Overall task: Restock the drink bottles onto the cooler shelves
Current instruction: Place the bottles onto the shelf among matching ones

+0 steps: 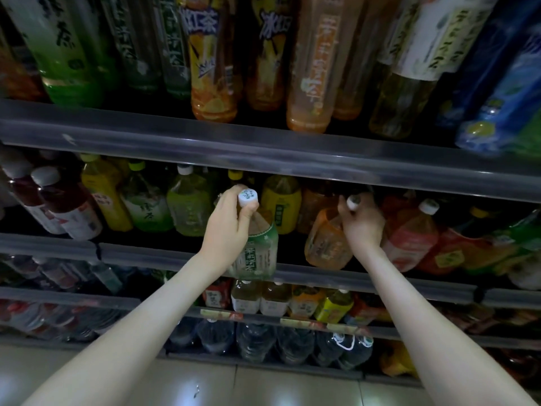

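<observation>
My left hand (227, 227) grips the neck of a green-labelled tea bottle (259, 249) with a white cap, held tilted in front of the middle shelf rail (164, 254). My right hand (361, 221) holds the neck of an orange tea bottle (325, 243) just below its white cap; that bottle leans on the same shelf. Both bottles are at the front edge of the second shelf, between a yellow-labelled bottle (282, 205) and a red-labelled bottle (409, 238).
The upper shelf (263, 145) carries large tea and soda bottles overhead. More bottles fill the second shelf left and right. Lower shelves hold small tea bottles (273, 300) and water bottles (254, 341). A tiled floor (263, 388) lies below.
</observation>
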A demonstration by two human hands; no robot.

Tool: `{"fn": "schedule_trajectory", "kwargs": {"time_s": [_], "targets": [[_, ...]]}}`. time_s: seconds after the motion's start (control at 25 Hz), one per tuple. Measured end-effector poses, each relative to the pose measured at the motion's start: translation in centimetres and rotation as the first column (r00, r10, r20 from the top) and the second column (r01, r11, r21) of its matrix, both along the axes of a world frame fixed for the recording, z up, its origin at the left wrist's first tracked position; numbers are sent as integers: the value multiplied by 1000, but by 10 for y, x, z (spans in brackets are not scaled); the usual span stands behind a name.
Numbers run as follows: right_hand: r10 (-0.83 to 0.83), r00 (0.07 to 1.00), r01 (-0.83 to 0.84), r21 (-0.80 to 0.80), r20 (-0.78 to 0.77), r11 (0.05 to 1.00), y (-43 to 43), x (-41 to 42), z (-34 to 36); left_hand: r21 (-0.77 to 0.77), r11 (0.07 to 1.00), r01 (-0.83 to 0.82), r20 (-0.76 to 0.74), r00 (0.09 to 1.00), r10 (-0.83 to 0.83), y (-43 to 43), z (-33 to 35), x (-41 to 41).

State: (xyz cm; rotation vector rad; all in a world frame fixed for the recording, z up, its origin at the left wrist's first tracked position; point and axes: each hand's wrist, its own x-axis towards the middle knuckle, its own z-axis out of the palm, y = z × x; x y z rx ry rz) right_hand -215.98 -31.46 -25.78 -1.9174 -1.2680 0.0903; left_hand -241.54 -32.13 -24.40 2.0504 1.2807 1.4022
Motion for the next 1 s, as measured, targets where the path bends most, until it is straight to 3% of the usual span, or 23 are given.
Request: {"fn": "schedule_trajectory", "kwargs": {"time_s": [0.36, 0.48, 0.64, 1.0], "targets": [[90, 995, -92, -80, -29, 993, 15, 36, 6, -50, 999, -7, -22, 1000, 6, 2, -8, 40], [161, 977, -182, -150, -141, 972, 16, 46, 8, -32, 999, -23, -20, 1000, 22, 3, -8, 43], [214, 972, -226, -151, -92, 962, 7, 53, 10, -38, 999, -21, 3, 1000, 21, 2, -5, 46], [31, 997, -30, 19, -65, 999, -30, 56, -1, -51, 994, 93, 8, 996, -92, 2, 2, 36]]}}
